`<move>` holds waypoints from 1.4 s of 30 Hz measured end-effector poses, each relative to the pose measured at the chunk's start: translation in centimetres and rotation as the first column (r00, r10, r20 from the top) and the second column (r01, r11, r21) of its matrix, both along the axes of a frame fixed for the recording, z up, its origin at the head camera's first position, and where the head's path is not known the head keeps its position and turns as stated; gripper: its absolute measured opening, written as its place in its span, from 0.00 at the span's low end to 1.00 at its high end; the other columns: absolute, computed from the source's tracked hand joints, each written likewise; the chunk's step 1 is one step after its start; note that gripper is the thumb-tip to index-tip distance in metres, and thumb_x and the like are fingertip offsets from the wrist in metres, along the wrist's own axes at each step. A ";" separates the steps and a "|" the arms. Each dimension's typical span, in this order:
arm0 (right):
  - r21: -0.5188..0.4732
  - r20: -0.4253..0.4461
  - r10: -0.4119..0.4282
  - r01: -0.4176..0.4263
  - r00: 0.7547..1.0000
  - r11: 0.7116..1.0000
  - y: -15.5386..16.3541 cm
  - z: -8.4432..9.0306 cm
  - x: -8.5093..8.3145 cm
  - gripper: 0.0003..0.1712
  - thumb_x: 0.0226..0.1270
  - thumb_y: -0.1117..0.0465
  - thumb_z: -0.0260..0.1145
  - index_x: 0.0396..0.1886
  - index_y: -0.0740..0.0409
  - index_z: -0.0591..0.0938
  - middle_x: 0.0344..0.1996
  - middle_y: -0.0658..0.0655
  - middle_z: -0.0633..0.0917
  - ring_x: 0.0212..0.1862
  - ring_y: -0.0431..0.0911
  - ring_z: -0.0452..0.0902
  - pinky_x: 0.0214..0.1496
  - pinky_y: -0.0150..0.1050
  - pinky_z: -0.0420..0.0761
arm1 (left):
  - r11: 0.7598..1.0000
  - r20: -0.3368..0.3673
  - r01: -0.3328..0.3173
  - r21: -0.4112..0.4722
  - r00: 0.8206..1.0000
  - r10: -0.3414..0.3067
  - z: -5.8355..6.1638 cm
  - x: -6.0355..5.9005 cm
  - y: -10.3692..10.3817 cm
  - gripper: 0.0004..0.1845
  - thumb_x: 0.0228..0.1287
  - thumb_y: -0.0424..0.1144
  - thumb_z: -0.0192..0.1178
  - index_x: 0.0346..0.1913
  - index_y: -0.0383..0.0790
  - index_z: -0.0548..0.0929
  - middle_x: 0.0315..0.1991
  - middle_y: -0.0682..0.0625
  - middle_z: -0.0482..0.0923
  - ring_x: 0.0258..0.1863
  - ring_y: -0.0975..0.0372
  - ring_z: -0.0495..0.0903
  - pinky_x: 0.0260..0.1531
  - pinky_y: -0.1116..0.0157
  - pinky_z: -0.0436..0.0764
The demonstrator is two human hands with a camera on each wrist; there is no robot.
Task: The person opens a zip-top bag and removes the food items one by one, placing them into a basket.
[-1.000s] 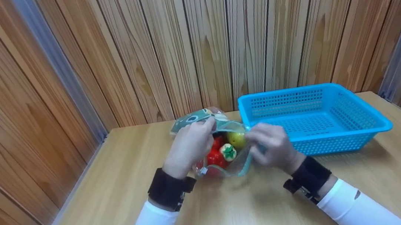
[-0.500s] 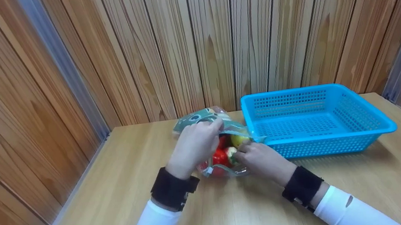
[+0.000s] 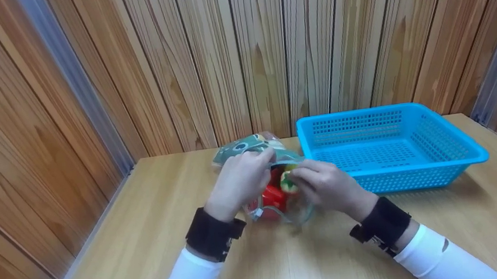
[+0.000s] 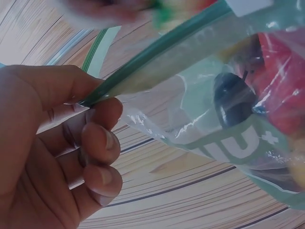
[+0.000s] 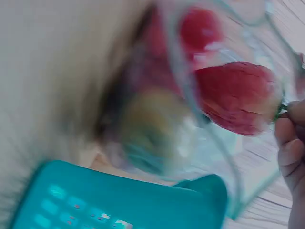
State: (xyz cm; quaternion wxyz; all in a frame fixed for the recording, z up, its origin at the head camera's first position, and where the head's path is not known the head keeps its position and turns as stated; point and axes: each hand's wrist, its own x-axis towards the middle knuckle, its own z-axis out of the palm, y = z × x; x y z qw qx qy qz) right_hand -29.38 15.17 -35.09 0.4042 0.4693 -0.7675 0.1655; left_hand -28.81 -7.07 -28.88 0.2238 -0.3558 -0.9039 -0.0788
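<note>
A clear zip bag (image 3: pixel 278 203) with a green rim lies on the wooden table (image 3: pixel 289 264), filled with toy fruit. My left hand (image 3: pixel 243 177) pinches the bag's green zip rim (image 4: pixel 157 52) and holds the mouth open; its curled fingers (image 4: pixel 97 143) show in the left wrist view. My right hand (image 3: pixel 322 185) is at the mouth and pinches the green stem (image 3: pixel 286 181) of a red toy pepper (image 5: pixel 236 98), half out of the bag. A dark fruit (image 4: pixel 231 100) and other red pieces (image 4: pixel 281 81) remain inside. The right wrist view is blurred.
A blue perforated plastic basket (image 3: pixel 458 154) stands just right of the bag, with nothing visible in it. Wood-panelled walls close the table at the back and left. Bare tabletop lies in front of my hands and at the left.
My right hand left the bag's right rim, dipped into the mouth and now holds the red pepper by its stem, raised slightly. My left hand kept its grip on the rim.
</note>
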 end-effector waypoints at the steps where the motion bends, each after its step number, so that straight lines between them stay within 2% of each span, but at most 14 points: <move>1: -0.050 -0.013 0.018 -0.018 1.000 0.999 0.1 0.4 0.1 0.13 0.55 0.68 0.76 0.42 0.62 0.86 0.37 0.56 0.86 0.40 0.46 0.86 0.43 0.37 0.86 | 1.000 0.005 -0.004 0.000 1.000 0.004 0.0 0.0 0.0 0.12 0.66 0.35 0.62 0.51 0.44 0.78 0.24 0.52 0.76 0.23 0.63 0.77 0.30 0.71 0.79; 4: -0.231 -0.029 0.067 -0.072 0.997 0.970 0.7 1.9 0.4 0.10 0.56 0.71 0.73 0.39 0.63 0.86 0.34 0.57 0.86 0.33 0.44 0.82 0.39 0.29 0.83 | 1.000 0.029 -0.018 0.007 0.999 0.018 0.0 -0.2 -0.2 0.13 0.65 0.35 0.63 0.51 0.44 0.78 0.27 0.52 0.79 0.26 0.62 0.80 0.34 0.69 0.82; 8: -0.477 -0.042 0.120 -0.125 0.992 0.870 2.1 3.7 0.6 0.09 0.53 0.76 0.70 0.35 0.65 0.86 0.29 0.58 0.86 0.25 0.39 0.76 0.32 0.21 0.76 | 0.999 0.063 -0.043 0.014 0.997 0.042 0.0 -0.4 -0.4 0.13 0.64 0.34 0.64 0.50 0.44 0.77 0.31 0.51 0.81 0.29 0.61 0.82 0.37 0.67 0.84; 12: -0.617 -0.055 0.029 -0.057 0.998 0.785 3.6 4.5 0.3 0.10 0.52 0.78 0.71 0.35 0.68 0.86 0.28 0.60 0.86 0.26 0.38 0.79 0.33 0.20 0.78 | 0.999 0.069 -0.046 0.021 0.997 0.044 0.0 -0.4 -0.4 0.13 0.63 0.34 0.64 0.49 0.44 0.77 0.31 0.51 0.81 0.29 0.61 0.82 0.36 0.67 0.83; 18: -0.555 0.089 -0.244 0.252 0.966 0.793 5.0 2.5 -2.0 0.05 0.58 0.73 0.70 0.34 0.66 0.86 0.29 0.59 0.86 0.26 0.45 0.82 0.33 0.23 0.79 | 0.999 0.058 -0.045 0.012 0.997 0.044 -0.1 -0.4 -0.5 0.13 0.62 0.32 0.64 0.48 0.42 0.77 0.27 0.52 0.77 0.25 0.61 0.78 0.29 0.69 0.78; 21: -0.402 0.221 -0.344 0.407 0.912 0.820 5.4 1.0 -3.1 0.04 0.60 0.71 0.69 0.35 0.66 0.86 0.32 0.61 0.87 0.31 0.49 0.84 0.35 0.36 0.84 | 0.998 0.061 -0.055 0.011 0.997 0.054 -0.1 -0.3 -0.5 0.13 0.62 0.32 0.63 0.48 0.43 0.77 0.26 0.52 0.75 0.24 0.62 0.76 0.27 0.70 0.76; 24: -0.203 0.400 -0.407 0.512 0.821 0.835 5.8 0.0 -3.7 0.04 0.65 0.69 0.66 0.37 0.66 0.85 0.34 0.64 0.87 0.35 0.53 0.84 0.38 0.48 0.85 | 0.998 0.071 -0.059 0.014 0.996 0.058 -0.1 -0.2 -0.4 0.12 0.63 0.33 0.64 0.48 0.43 0.77 0.27 0.53 0.76 0.25 0.62 0.77 0.28 0.70 0.77; 27: -0.015 0.538 -0.457 0.550 0.709 0.835 5.9 -0.2 -3.7 0.08 0.69 0.64 0.63 0.39 0.66 0.85 0.34 0.64 0.87 0.33 0.52 0.83 0.37 0.48 0.84 | 0.998 0.083 -0.062 0.017 0.995 0.060 0.0 -0.1 -0.4 0.12 0.63 0.33 0.64 0.48 0.43 0.77 0.28 0.52 0.78 0.26 0.62 0.78 0.30 0.70 0.78; 29: 0.048 0.557 -0.485 0.557 0.674 0.829 5.9 -0.1 -3.5 0.11 0.72 0.61 0.61 0.40 0.65 0.85 0.30 0.61 0.87 0.28 0.48 0.80 0.31 0.43 0.82 | 0.998 0.089 -0.061 0.017 0.994 0.059 0.1 -0.1 -0.4 0.12 0.63 0.34 0.64 0.48 0.43 0.77 0.29 0.52 0.78 0.27 0.62 0.79 0.31 0.70 0.79; 32: 0.006 0.477 -0.484 0.548 0.733 0.836 5.5 0.0 -3.1 0.11 0.71 0.60 0.62 0.38 0.64 0.85 0.24 0.57 0.84 0.22 0.44 0.75 0.24 0.37 0.75 | 0.998 0.083 -0.055 0.015 0.995 0.054 0.1 -0.1 -0.3 0.12 0.63 0.34 0.64 0.48 0.43 0.77 0.29 0.52 0.78 0.27 0.62 0.79 0.31 0.70 0.79; 34: -0.080 0.357 -0.421 0.476 0.834 0.876 5.2 0.2 -2.9 0.08 0.69 0.62 0.63 0.36 0.62 0.85 0.22 0.55 0.84 0.21 0.42 0.74 0.24 0.35 0.74 | 0.998 0.081 -0.053 0.014 0.995 0.052 0.1 -0.1 -0.3 0.12 0.63 0.33 0.64 0.48 0.43 0.77 0.29 0.52 0.78 0.27 0.62 0.78 0.30 0.70 0.79; 37: -0.200 0.162 -0.194 0.225 0.968 0.954 4.5 0.6 -2.6 0.04 0.64 0.66 0.66 0.33 0.59 0.86 0.23 0.52 0.84 0.22 0.40 0.75 0.25 0.33 0.77 | 0.998 0.086 -0.054 0.018 0.995 0.052 0.1 -0.1 -0.4 0.12 0.63 0.33 0.64 0.47 0.44 0.77 0.29 0.52 0.78 0.27 0.62 0.78 0.30 0.69 0.79; 39: -0.215 0.052 -0.003 0.014 0.999 0.977 3.9 0.9 -2.3 0.04 0.61 0.69 0.66 0.32 0.58 0.86 0.22 0.50 0.83 0.23 0.38 0.75 0.25 0.30 0.77 | 0.998 0.092 -0.056 0.018 0.994 0.054 0.0 -0.2 -0.4 0.12 0.63 0.33 0.64 0.48 0.44 0.77 0.30 0.52 0.78 0.27 0.62 0.79 0.31 0.69 0.80; 42: -0.189 0.003 0.214 -0.209 0.977 0.959 2.7 0.8 -1.7 0.06 0.56 0.71 0.66 0.32 0.58 0.85 0.22 0.49 0.83 0.23 0.37 0.75 0.26 0.28 0.77 | 0.998 0.084 -0.058 0.009 0.995 0.057 0.0 -0.2 -0.4 0.12 0.63 0.33 0.64 0.48 0.43 0.77 0.30 0.52 0.79 0.27 0.62 0.79 0.32 0.69 0.81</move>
